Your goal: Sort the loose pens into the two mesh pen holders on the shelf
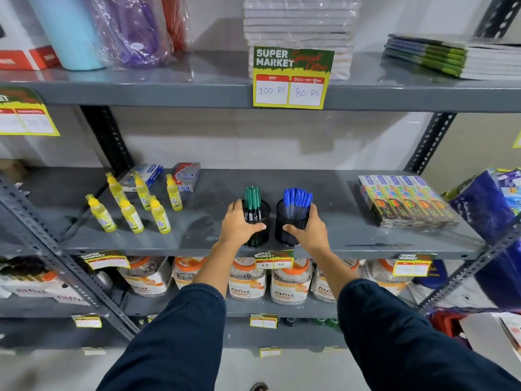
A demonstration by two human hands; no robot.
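With the left hand (238, 222) wrapped round the green-pen black mesh holder (256, 225) and the right hand (308, 228) round the blue-pen black mesh holder (291, 222) near the grey metal shelf (352, 221) edge, a careless pull could tip either off.

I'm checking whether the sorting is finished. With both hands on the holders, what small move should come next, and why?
Probably let go of both holders. The left hand wraps the holder of green pens, the right hand the holder of blue pens; both stand upright on the shelf, colours apart, with no loose pens in sight.
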